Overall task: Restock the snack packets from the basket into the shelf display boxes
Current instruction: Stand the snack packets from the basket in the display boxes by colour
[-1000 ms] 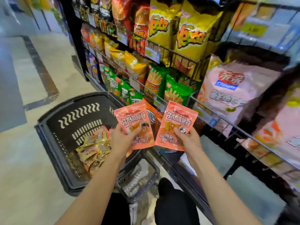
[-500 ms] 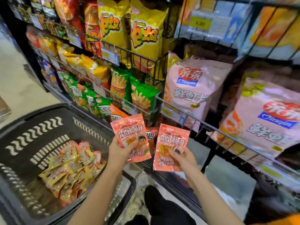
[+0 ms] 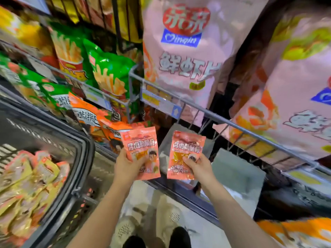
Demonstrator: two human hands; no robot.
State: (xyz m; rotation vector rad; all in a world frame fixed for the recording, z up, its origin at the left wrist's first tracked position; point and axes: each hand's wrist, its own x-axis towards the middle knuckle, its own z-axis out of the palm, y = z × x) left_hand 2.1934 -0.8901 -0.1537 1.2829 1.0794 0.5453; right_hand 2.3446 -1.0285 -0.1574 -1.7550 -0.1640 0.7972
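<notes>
- A person's left hand [image 3: 126, 168] grips a salmon-pink snack packet [image 3: 141, 149] by its lower left edge, thumb curled across the front, holding it upright in front of the lower shelf.
- The right hand [image 3: 200, 167] pinches a second pink packet [image 3: 184, 154] of the same design, thumb pressed on its printed face, fingers hidden behind it; the two packets stand side by side, close but apart.
- A dark plastic basket [image 3: 82, 158] sits at the left, holding a heap of gold and pink packets [image 3: 30, 185], blurred by camera motion.
- Behind the hands, a wire shelf rail [image 3: 206, 111] carries price tags [image 3: 161, 102]; large pink shrimp-chip bags [image 3: 188, 59] stand above it.
- Green bags printed with fries [image 3: 111, 74] fill the shelf to the left, with orange bags [image 3: 89, 113] below them, just beside the left packet.
- Grey dividers [image 3: 238, 178] stand on the lowest shelf behind and right of the right hand.
- The person's pale shoes [image 3: 170, 213] show on the floor between the forearms.
</notes>
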